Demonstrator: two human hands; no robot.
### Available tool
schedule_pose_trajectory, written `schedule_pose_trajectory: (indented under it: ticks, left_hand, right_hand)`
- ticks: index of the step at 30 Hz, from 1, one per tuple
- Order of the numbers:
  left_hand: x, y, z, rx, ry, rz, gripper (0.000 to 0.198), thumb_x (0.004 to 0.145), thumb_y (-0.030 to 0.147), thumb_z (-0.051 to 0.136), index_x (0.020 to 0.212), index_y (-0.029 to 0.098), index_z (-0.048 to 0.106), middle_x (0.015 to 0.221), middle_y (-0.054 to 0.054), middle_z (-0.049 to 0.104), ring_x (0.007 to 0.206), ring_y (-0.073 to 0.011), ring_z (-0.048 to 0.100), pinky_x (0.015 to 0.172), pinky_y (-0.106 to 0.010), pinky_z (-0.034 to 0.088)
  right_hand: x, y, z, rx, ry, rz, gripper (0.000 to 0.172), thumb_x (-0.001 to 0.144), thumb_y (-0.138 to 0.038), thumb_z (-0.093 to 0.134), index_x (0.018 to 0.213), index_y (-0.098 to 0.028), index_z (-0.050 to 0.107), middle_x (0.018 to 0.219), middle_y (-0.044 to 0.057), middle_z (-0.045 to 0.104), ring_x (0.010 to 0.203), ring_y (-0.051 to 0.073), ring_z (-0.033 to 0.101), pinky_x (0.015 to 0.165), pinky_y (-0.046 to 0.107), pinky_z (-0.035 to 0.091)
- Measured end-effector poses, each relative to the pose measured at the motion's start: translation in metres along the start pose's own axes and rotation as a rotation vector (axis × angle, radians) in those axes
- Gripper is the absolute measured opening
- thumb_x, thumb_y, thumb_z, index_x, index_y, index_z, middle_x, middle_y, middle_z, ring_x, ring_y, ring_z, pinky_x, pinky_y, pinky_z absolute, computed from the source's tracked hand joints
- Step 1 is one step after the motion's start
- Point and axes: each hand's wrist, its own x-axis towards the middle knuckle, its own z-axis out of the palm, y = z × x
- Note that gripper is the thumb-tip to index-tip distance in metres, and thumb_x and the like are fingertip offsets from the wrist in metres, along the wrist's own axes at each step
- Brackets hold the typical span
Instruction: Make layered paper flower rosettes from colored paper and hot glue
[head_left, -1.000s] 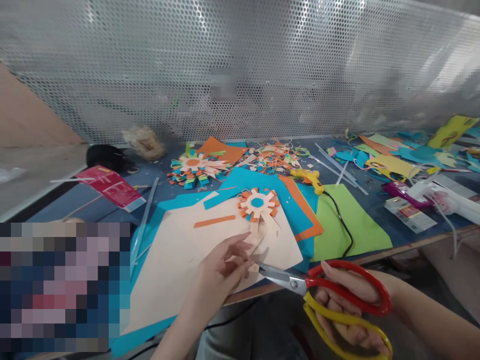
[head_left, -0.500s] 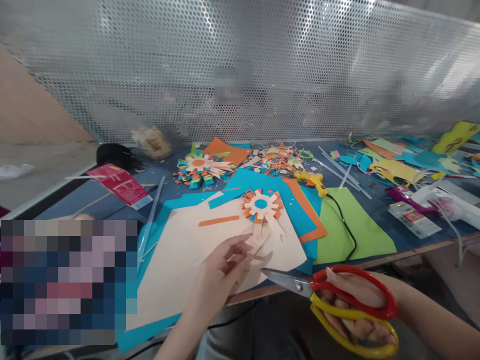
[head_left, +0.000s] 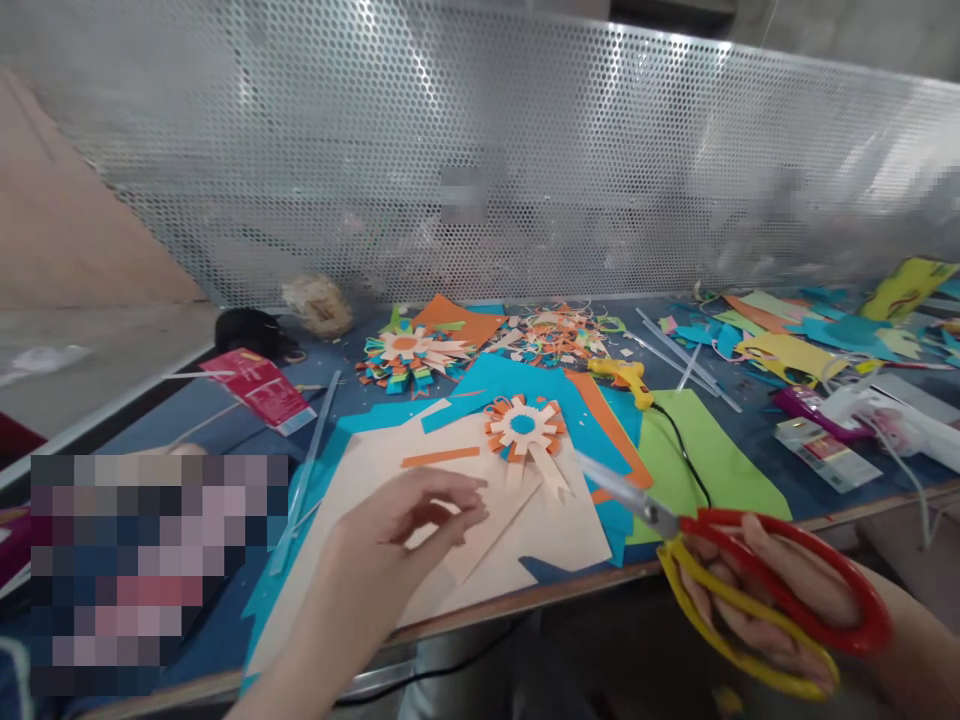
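Hand work in paper at a dark blue surface, read from left to right. A red packet lies near the left end. The left hand hangs above a large pale sheet, its grip loosely curled, thumb and forefinger slightly parted, with nothing visible between them. Under and just beyond these fingertips, a loose pale piece with a straight slanting edge lies on the sheet; farther back lie an orange strip and, to its right, a fringed rosette with a blue centre and pale tails. To the right, scissors point up and leftward toward the rosette, their blades blurred and apparently together; the right hand's grip is wrapped around the red and yellow handles. Beyond them, a yellow glue gun and a green sheet complete the arrangement. The step in hand appears to be a pause in trimming paper; a further cut would call for the left grip to pinch the piece and the blades to part.
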Motion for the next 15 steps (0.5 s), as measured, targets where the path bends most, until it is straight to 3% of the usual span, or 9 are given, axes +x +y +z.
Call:
schedule_pose_trajectory:
  ticks: [3, 5, 9, 12, 15]
  left_hand:
    - [0.036, 0.029, -0.006, 0.023, 0.0, 0.08, 0.016, 0.064, 0.034, 0.066, 0.068, 0.019, 0.061, 0.073, -0.002, 0.067, 0.055, -0.0145, 0.061, 0.049, -0.024, 0.051]
    - [0.071, 0.037, -0.001, 0.028, -0.023, 0.131, 0.016, 0.063, 0.032, 0.067, 0.068, 0.018, 0.062, 0.072, -0.001, 0.066, 0.06, -0.0139, 0.061, 0.056, -0.024, 0.052]
    - [0.146, 0.022, 0.018, -0.123, -0.107, 0.036, 0.019, 0.063, 0.026, 0.067, 0.076, 0.014, 0.06, 0.07, 0.001, 0.065, 0.068, -0.0119, 0.061, 0.064, -0.026, 0.052]
    - [0.189, 0.0, 0.033, -0.108, -0.091, 0.006, 0.014, 0.067, 0.026, 0.065, 0.072, 0.014, 0.059, 0.06, 0.003, 0.063, 0.06, -0.0105, 0.059, 0.065, -0.028, 0.052]
    - [0.221, -0.016, 0.047, -0.049, -0.099, -0.005, 0.015, 0.076, 0.027, 0.061, 0.076, 0.012, 0.059, 0.068, 0.001, 0.062, 0.064, -0.0116, 0.059, 0.065, -0.029, 0.051]
  right_hand:
    - [0.022, -0.025, 0.002, -0.053, 0.066, -0.369, 0.071, 0.06, -0.081, 0.038, 0.079, -0.015, 0.056, 0.044, -0.003, 0.046, 0.029, 0.004, 0.032, 0.028, 0.016, 0.027]
    - [0.045, -0.055, 0.008, -0.128, 0.127, -0.608, 0.061, 0.065, -0.075, 0.044, 0.079, -0.016, 0.054, 0.043, -0.005, 0.044, 0.03, 0.005, 0.034, 0.029, 0.017, 0.031]
    - [0.097, -0.117, 0.017, -0.115, 0.261, -1.025, 0.055, 0.071, -0.071, 0.04, 0.078, -0.018, 0.052, 0.044, -0.006, 0.044, 0.032, 0.007, 0.041, 0.031, 0.017, 0.034]
    - [0.13, -0.134, 0.01, -0.014, 0.43, -1.157, 0.045, 0.073, -0.064, 0.046, 0.076, -0.019, 0.049, 0.044, -0.008, 0.043, 0.032, 0.006, 0.04, 0.032, 0.016, 0.034]
    - [0.15, -0.125, -0.009, -0.021, 0.532, -1.063, 0.043, 0.073, -0.063, 0.046, 0.074, -0.02, 0.046, 0.041, -0.009, 0.041, 0.03, 0.007, 0.038, 0.032, 0.018, 0.035]
